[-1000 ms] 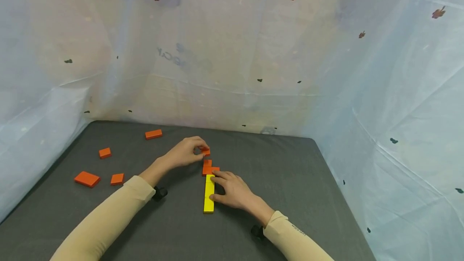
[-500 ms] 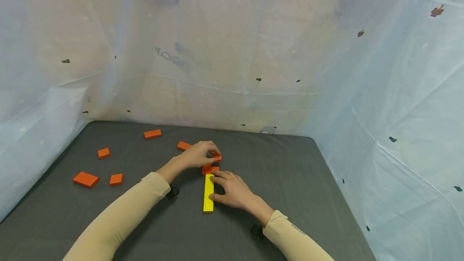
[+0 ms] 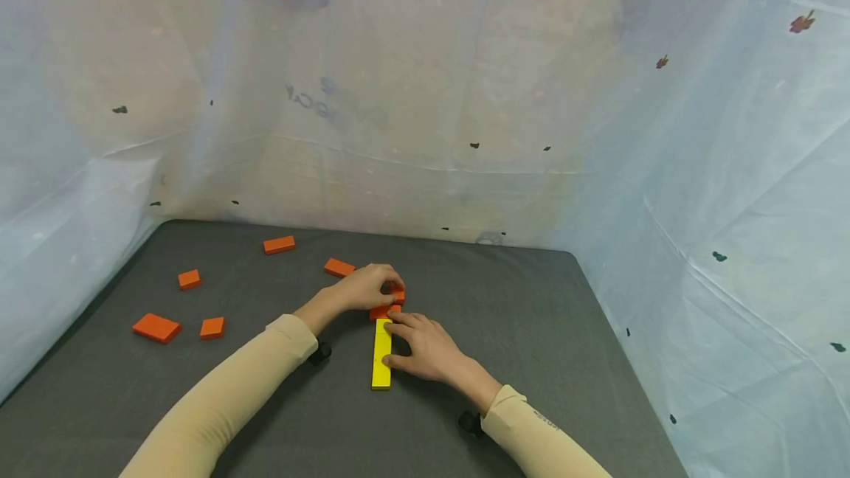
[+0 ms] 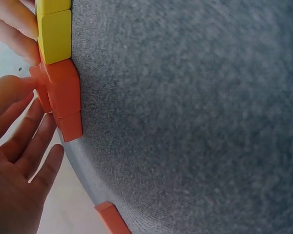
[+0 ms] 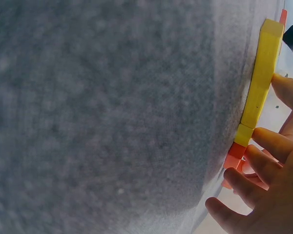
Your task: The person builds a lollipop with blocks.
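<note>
Apart lie 5 orange blocks (image 3: 156, 328), left hand (image 3: 364, 288) pinching 1 more (image 4: 42, 92), right hand (image 3: 428, 349) spread against 2 yellow blocks (image 3: 381, 360).

Room right of hands (image 3: 428, 349) (orange blocks (image 3: 156, 328) obstruct left).

Yellow and orange blocks form a row, lying flat.
Long yellow block (image 5: 260, 73) lies nearest, short yellow block (image 5: 244, 134) butted end-on; orange crosspiece (image 3: 380, 313) touches beyond, smaller orange block (image 4: 72, 126) past that. Another orange block (image 3: 398, 296), partly hidden, is pinched by left hand (image 3: 367, 288) at far end; right hand (image 3: 425, 347) touches the yellow.
</note>
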Available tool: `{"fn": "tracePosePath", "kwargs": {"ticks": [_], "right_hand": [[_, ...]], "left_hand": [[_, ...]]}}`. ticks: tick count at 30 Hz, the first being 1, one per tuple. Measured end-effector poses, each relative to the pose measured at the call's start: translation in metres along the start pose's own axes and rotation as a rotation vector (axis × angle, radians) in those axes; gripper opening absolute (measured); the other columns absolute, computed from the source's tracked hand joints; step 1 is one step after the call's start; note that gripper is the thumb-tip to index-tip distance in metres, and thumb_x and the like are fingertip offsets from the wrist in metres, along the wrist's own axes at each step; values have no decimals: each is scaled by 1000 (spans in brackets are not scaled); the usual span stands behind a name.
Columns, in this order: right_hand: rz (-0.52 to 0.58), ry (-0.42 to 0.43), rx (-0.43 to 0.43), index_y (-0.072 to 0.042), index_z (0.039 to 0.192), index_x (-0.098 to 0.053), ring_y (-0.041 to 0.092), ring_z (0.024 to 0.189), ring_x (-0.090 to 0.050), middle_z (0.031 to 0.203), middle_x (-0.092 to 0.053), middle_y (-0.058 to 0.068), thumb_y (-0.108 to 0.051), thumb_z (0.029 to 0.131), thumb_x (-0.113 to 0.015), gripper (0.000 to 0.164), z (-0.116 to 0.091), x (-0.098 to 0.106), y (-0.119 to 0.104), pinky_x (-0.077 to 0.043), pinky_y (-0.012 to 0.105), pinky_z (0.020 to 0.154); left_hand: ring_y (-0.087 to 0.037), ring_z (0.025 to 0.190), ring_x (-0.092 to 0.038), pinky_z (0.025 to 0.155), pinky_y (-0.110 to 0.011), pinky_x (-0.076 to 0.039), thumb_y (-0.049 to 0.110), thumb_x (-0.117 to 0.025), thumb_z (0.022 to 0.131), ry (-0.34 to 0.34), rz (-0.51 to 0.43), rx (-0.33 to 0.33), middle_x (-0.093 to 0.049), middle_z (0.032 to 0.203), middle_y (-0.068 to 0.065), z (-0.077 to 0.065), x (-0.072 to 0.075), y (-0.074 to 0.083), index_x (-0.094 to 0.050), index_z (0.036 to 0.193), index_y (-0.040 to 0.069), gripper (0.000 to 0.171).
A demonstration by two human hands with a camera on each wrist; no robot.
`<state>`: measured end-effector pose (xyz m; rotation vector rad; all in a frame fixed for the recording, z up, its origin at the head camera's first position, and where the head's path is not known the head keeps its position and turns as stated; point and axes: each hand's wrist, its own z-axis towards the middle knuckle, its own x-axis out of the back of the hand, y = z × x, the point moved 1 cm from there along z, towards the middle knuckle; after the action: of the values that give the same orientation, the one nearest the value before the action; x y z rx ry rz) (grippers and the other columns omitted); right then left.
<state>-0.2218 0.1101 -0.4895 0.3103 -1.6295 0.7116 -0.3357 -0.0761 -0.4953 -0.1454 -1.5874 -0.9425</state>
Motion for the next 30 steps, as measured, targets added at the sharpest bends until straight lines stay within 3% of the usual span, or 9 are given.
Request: {"fn": "tracePosePath", "kwargs": {"ticks": [11,30], "right_hand": [[5,-8,8,-17,154,-54,28,147,-42,164,-40,1,-48,100,-68,63,0,0,0,-40,56,115],[-6,-33,-7,-18,154,-53,28,148,-42,165,-40,0,-49,101,-66,63,2,-1,0,-40,57,115]], "left_hand": [[-21,106,-64,93,-41,-55,18,-65,105,-31,-1,60,-67,118,-3,2,1,1,-73,128,12,25],[-19,103,-64,92,-40,-55,17,-65,105,-67,-8,20,-68,113,-1,1,0,-2,-77,123,16,22]]}}
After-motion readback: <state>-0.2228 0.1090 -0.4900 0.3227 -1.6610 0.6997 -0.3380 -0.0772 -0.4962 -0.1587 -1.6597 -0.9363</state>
